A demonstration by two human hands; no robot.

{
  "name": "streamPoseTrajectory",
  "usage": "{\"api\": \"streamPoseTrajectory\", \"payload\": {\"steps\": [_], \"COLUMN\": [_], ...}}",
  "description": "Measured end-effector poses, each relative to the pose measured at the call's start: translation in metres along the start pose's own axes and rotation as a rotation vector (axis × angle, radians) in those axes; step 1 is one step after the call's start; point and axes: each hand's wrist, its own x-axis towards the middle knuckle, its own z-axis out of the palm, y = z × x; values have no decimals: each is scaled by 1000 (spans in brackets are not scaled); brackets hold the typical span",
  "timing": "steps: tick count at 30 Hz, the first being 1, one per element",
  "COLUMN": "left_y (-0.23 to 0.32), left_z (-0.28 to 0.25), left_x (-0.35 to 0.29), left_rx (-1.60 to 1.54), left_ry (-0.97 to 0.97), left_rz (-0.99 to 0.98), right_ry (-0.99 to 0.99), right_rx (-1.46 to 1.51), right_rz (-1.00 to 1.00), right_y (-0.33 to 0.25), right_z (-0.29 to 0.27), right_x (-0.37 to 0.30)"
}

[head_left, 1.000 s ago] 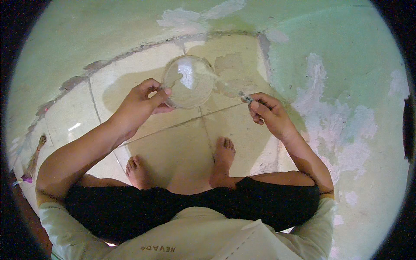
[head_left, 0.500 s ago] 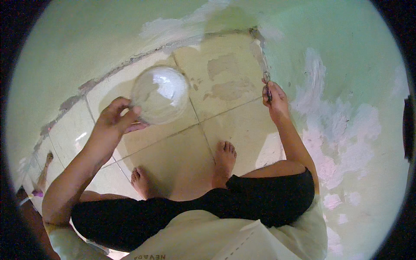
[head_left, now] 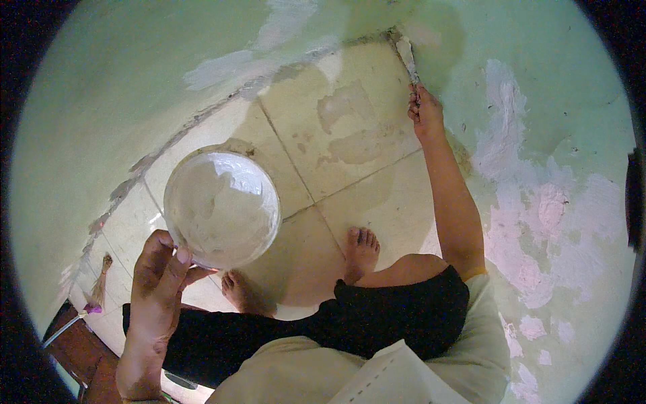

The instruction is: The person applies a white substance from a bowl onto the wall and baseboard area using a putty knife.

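Note:
My left hand (head_left: 161, 276) pinches the rim of a round, shallow dish (head_left: 274, 225), held above the floor tiles. Whitish paste (head_left: 208, 219) is smeared inside it. Out at the far right, my right hand (head_left: 427, 113) is closed around the handle of a putty knife (head_left: 406, 54). The pale blade points into the corner where the two green walls meet the floor. Whether its tip touches the wall, I cannot tell.
White and pinkish patches (head_left: 538, 222) cover parts of the right wall. A rough grey strip (head_left: 202, 118) runs along the left wall's foot. My bare feet (head_left: 362, 252) rest on cream tiles (head_left: 377, 192). Reddish-brown furniture (head_left: 91, 343) stands at lower left.
My right hand has reached farther away, bringing the putty knife to the corner, its blade now plainly visible. My left hand and the dish have come nearer and slightly left.

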Motion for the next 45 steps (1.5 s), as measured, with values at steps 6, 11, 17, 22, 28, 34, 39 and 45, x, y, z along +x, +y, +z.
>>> {"api": "streamPoseTrajectory", "payload": {"steps": [6, 11, 17, 22, 28, 34, 39, 45], "left_y": [-10, -5, -3, 1, 8, 8, 7, 0], "left_z": [9, 27, 27, 30, 31, 18, 20, 9], "left_x": [0, 17, 21, 16, 28, 21, 19, 25], "left_rx": [14, 5, 5, -38, 2, -20, -31, 62], "left_ry": [-21, -52, -72, 33, 18, 62, 49, -28], "left_rz": [-2, 37, 19, 65, 112, 68, 103, 90], "right_ry": [118, 54, 113, 186, 56, 235, 125, 129], "right_rx": [-31, -129, -47, 2, -197, -130, -134, -259], "right_rz": [78, -69, -116, -128, -177, -118, -88, -168], "right_y": [8, -3, 0, 28, 7, 17, 8, -13], "right_z": [-3, 13, 12, -1, 12, -15, -7, 1], "right_x": [-52, -38, 0, -50, -7, -10, -46, 1]}}
